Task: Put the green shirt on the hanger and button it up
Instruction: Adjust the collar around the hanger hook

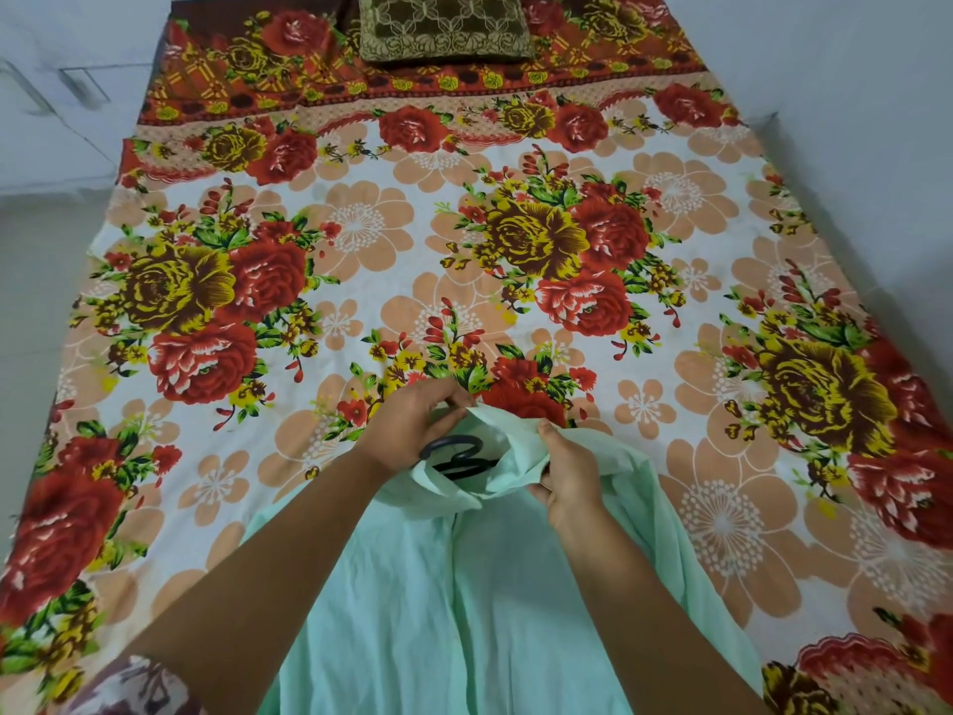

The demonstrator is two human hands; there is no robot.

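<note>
At the near edge of the bed, the green shirt (464, 611) lies spread lengthwise, its collar end pointing away from the person. Just beyond, both hands work at the neck. The left hand (407, 430) pinches the collar's rim and the right hand (572, 482) curls its fingers round the opposite fold, likely to hold the opening wide. Between them the black hanger (459, 459) sits inside the shirt, its hook showing through the neck. Buttoning, I judge, is not yet begun. Farther off stretches the floral bedsheet (361, 224), with a brown cushion (443, 28) at the head.
</note>
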